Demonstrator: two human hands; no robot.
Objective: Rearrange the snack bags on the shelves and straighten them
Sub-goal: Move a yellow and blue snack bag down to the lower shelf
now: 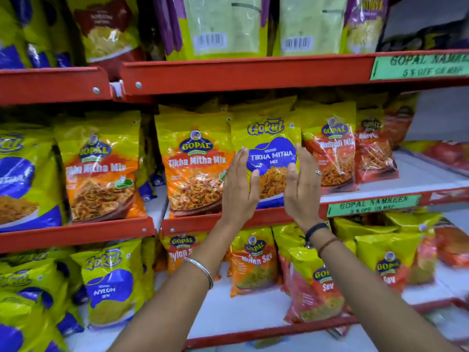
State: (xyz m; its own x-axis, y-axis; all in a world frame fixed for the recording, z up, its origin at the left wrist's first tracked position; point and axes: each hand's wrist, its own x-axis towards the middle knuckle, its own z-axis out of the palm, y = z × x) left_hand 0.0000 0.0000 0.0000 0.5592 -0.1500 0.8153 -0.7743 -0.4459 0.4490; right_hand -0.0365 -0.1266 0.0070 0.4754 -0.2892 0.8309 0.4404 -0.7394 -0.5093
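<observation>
A yellow and blue Gokul Tikha Mitha Mix bag (271,146) stands upright on the middle red shelf (269,217). My left hand (239,185) and my right hand (302,185) are raised in front of its lower half, palms facing each other, fingers straight and apart. Neither hand closes around the bag, and whether they touch it I cannot tell. An orange Gopal Tikha Mitha Mix bag (195,166) stands to its left, leaning slightly. A red Gopal mix bag (332,153) stands to its right.
Another orange Gopal bag (101,168) stands on the left shelf section. Gokul Nylon Sev (111,283) and Gopal sev bags (253,260) fill the lower shelf. Pale green pouches (223,24) sit on the top shelf (243,72). Bare white shelf board (421,171) shows at the right.
</observation>
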